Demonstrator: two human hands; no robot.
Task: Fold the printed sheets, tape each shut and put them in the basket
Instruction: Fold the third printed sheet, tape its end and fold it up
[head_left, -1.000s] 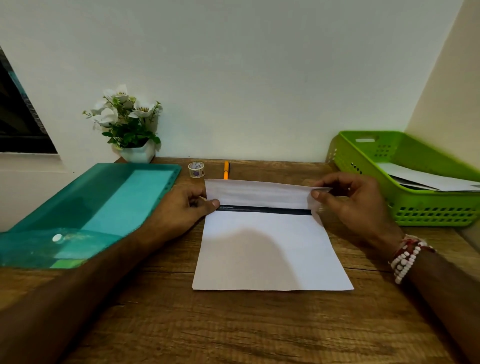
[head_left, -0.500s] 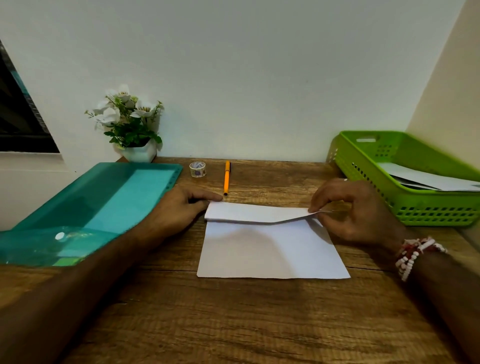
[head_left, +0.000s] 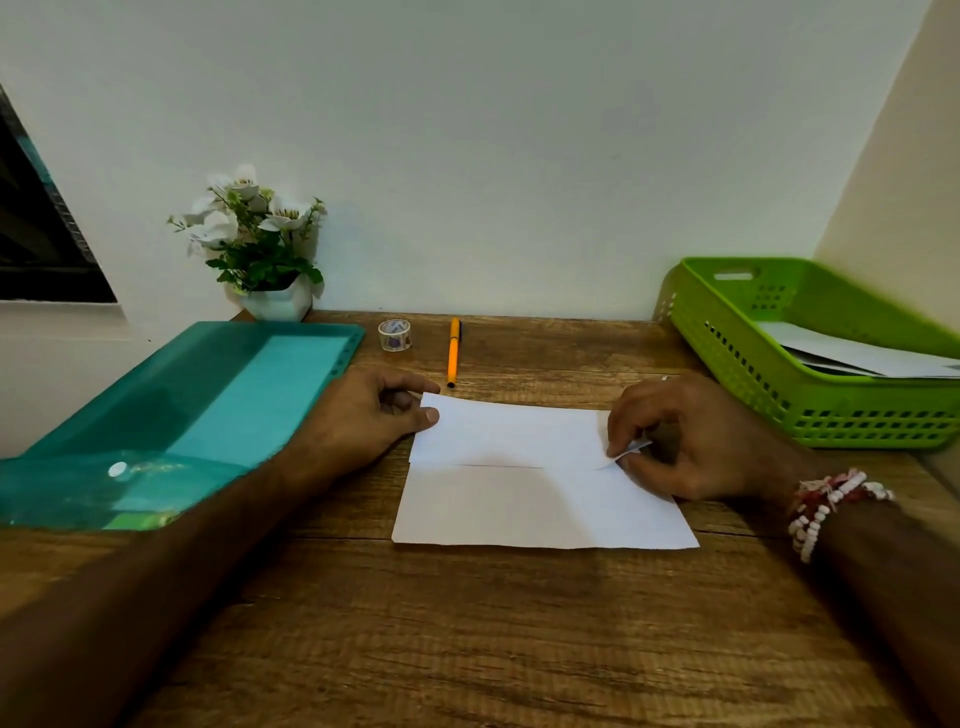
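Our left hand (head_left: 363, 415) and right hand (head_left: 691, 441) pinch the sheet (head_left: 519, 499): first fold nearly flat, tape roll (head_left: 395, 335) beyond our fingers untouched, basket (head_left: 753, 384) right of them part-filled.

White sheet (head_left: 540, 504) on the table (head_left: 467, 623), top flap folded down — left grip (head_left: 363, 415) holds its left end, right grip (head_left: 691, 441) pinches its right corner — green basket (head_left: 769, 384) nearby

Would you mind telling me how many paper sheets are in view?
3: one sheet on the table, held by the left hand and right hand; two overlapping sheets in the green basket; more may hide underneath.
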